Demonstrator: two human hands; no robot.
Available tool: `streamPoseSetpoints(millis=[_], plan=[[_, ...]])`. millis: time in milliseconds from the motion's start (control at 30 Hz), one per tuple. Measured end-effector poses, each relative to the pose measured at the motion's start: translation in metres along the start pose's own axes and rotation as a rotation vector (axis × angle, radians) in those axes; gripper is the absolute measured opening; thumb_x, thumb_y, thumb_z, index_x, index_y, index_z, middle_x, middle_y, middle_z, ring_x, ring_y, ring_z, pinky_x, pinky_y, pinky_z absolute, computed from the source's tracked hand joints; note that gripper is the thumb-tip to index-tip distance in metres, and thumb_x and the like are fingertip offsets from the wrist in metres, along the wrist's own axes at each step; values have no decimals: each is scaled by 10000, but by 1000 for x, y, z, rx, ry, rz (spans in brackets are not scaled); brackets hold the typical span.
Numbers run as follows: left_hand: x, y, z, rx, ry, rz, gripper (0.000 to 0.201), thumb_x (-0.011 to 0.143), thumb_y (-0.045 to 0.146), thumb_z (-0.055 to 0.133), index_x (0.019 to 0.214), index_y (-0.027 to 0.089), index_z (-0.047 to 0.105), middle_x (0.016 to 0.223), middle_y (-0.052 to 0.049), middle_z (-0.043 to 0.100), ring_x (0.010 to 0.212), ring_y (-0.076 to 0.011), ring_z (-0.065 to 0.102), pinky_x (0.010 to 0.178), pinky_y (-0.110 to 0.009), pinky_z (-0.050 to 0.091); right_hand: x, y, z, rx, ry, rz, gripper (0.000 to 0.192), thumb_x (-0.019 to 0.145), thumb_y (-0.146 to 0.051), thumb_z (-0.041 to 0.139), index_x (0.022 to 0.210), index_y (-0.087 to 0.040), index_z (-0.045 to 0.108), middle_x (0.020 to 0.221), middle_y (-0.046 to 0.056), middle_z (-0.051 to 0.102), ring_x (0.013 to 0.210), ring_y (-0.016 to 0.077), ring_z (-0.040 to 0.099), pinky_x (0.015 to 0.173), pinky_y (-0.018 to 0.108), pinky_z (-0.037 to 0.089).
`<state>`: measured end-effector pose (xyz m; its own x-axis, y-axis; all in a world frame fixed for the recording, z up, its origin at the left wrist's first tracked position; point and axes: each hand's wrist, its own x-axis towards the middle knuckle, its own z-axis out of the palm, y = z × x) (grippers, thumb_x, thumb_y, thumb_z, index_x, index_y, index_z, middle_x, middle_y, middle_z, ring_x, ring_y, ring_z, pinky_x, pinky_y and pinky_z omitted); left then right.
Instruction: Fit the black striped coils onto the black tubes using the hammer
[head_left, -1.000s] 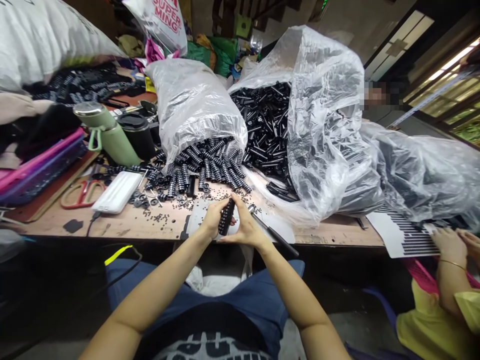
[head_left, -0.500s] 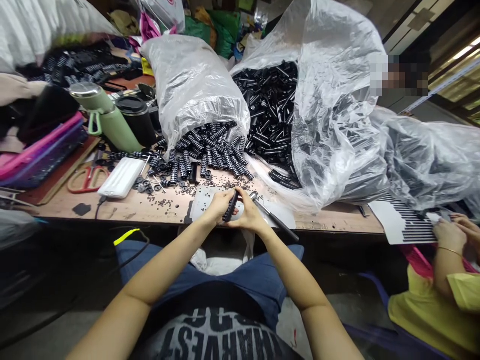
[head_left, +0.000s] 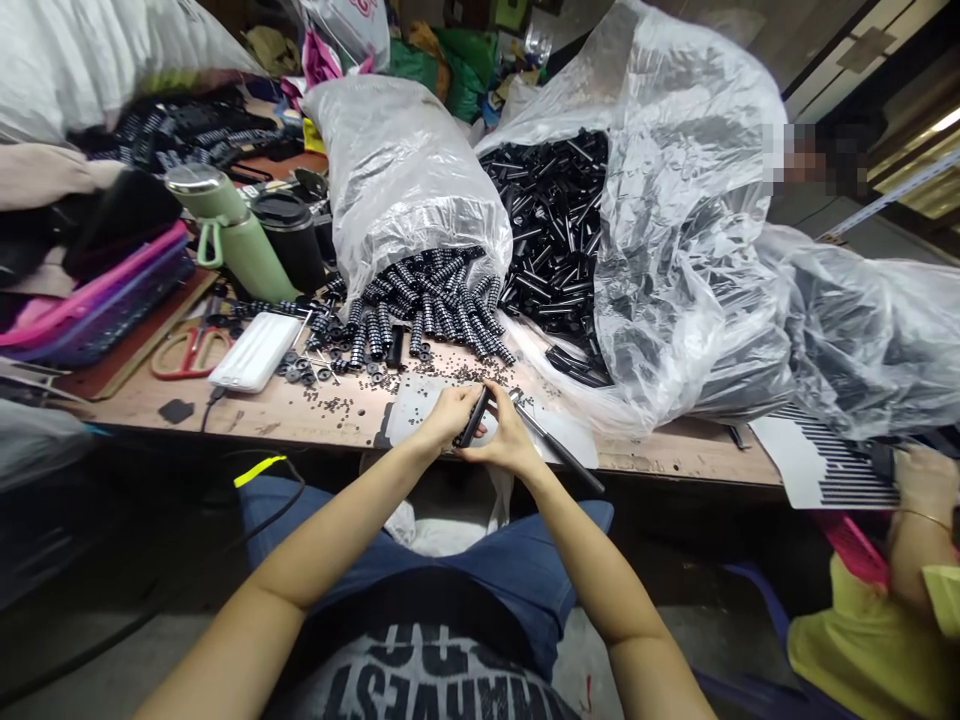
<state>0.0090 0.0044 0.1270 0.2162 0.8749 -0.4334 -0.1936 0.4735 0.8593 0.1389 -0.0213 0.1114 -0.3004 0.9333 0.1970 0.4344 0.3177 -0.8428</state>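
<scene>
Over the near edge of the bench, my left hand [head_left: 448,414] and my right hand [head_left: 508,438] hold a short black elongated piece [head_left: 472,418] between them. It stands tilted, with a smooth dark face showing and a row of small bumps along its lower left side. The fingers of both hands are closed around it and cover part of it. Beneath the hands lies a pale flat plate [head_left: 411,404]. Just right of my right hand rests a tool with a long black handle [head_left: 562,450] and a metal end, reaching past the bench edge.
Tiny black bits [head_left: 330,405] are scattered left of the plate. Behind lie ridged black-and-white rollers [head_left: 442,300] spilling from a plastic bag [head_left: 420,170], and a big bag of black tubes [head_left: 551,230]. Scissors [head_left: 191,355], a white power bank [head_left: 255,352], a green flask [head_left: 244,240] and a co-worker's hand [head_left: 926,480] flank this.
The view has shifted slightly. The black piece has turned in my hands, so more of its smooth face shows. At the right, the co-worker's hands have moved.
</scene>
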Motion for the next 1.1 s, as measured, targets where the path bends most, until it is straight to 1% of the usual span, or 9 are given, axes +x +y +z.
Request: streamPoseSetpoints(millis=[233, 400, 500, 600, 667, 767, 900, 1000, 1100], plan=[[3, -5, 0, -2, -14, -32, 246, 917, 325, 495, 894, 115, 621, 596, -9, 599, 377, -93, 528, 386, -196, 436, -4, 6, 4, 12, -33, 37, 1081, 540, -434, 835, 1422, -214, 251, 1438, 154, 313, 1345, 296, 349, 1078, 453, 404], [13, -17, -4, 40, -14, -5, 284, 913, 349, 480, 931, 121, 650, 640, -25, 602, 461, -119, 557, 477, -240, 483, -4, 13, 9, -203, 24, 15, 1091, 489, -365, 840, 1402, -156, 280, 1365, 175, 399, 1292, 326, 387, 1109, 500, 324], [15, -36, -10, 261, 36, 267, 270, 878, 332, 530, 997, 143, 682, 779, -67, 630, 709, -172, 613, 701, -302, 527, -5, 25, 17, -305, 46, 28, 1081, 493, -367, 823, 1397, -128, 281, 1341, 198, 420, 1277, 356, 389, 1097, 539, 312], [15, -57, -13, 721, 92, 576, 404, 811, 222, 592, 1211, 176, 620, 979, -93, 600, 916, -209, 575, 881, -362, 476, -9, 37, 26, -392, 77, 59, 963, 589, -326, 756, 1395, -88, 285, 1334, 234, 423, 1269, 369, 393, 1083, 556, 314], [17, -66, -14, 1004, 95, 656, 502, 800, 157, 572, 1301, 166, 546, 1009, -102, 583, 934, -218, 560, 879, -380, 465, -14, 42, 24, -451, 67, 52, 887, 654, -290, 708, 1407, -98, 281, 1360, 231, 402, 1286, 363, 380, 1074, 549, 325], [23, -71, -20, 1273, -2, 787, 420, 867, 122, 469, 1278, 151, 549, 970, -115, 610, 899, -214, 563, 821, -358, 462, -29, 49, -2, -607, 105, 67, 739, 729, -331, 689, 1367, -151, 364, 1354, 204, 419, 1260, 357, 403, 1013, 536, 379], [27, -71, -31, 1455, -56, 977, 360, 913, 121, 408, 1230, 172, 572, 984, -118, 647, 935, -226, 569, 836, -391, 410, -55, 53, -51, -911, 202, 350, 229, 881, -357, 540, 977, -154, 583, 1008, 182, 600, 996, 327, 555, 824, 455, 448], [24, -71, -36, 1541, 13, 1021, 366, 932, 131, 383, 1252, 181, 553, 1035, -124, 658, 999, -252, 557, 886, -461, 358, -69, 46, -62, -842, 156, 463, 261, 955, -388, 396, 861, -195, 544, 754, 83, 604, 733, 241, 594, 657, 320, 427], [20, -72, -35, 1577, 40, 1006, 375, 944, 139, 359, 1271, 184, 538, 1069, -126, 662, 1031, -263, 553, 920, -495, 330, -77, 34, -50, -665, 172, 457, 346, 995, -415, 242, 881, -222, 505, 641, 20, 563, 582, 191, 563, 571, 264, 360]])
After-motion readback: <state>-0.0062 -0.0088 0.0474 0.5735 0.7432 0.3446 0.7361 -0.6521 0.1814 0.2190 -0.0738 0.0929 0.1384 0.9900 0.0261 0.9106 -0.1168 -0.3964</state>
